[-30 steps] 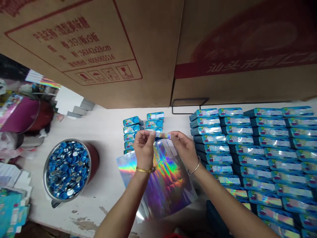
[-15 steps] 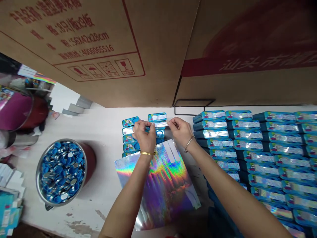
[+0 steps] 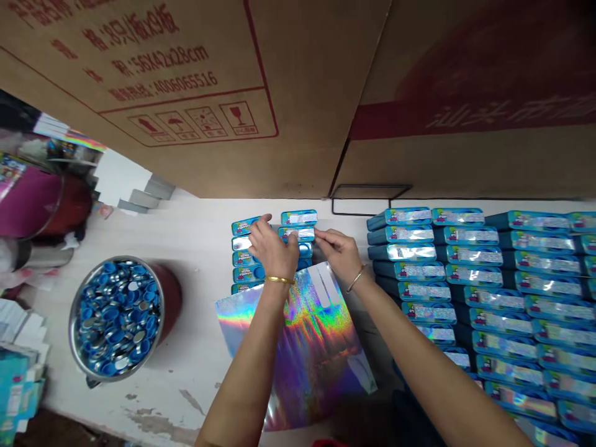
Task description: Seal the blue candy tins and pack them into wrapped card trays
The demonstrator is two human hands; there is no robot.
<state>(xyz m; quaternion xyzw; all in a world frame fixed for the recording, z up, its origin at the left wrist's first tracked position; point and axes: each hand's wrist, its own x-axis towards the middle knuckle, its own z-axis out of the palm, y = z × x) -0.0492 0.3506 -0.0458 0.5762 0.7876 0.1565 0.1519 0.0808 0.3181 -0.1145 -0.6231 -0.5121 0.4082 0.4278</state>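
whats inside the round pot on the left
Small round blue and silver pieces lie inside the pot; whatever is under the uppermost ones is covered.

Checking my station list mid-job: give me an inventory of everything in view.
Small boxes: many, blue, rows at centre and right
Strips: many, silver, on those boxes
Shiny sheet: one, rainbow, near centre
Bucket: one, dark red, left
Caps: many, blue and silver, in the bucket
Cardboard boxes: apparently two, brown, back
Wire frame: one, black, back centre
Table: one, worn white, beneath
Tub: one, purple, far left
Packaging: several pieces, white and teal, far left
Left hand: one, gold bracelet, over centre boxes
Right hand: one, silver bracelet, beside them
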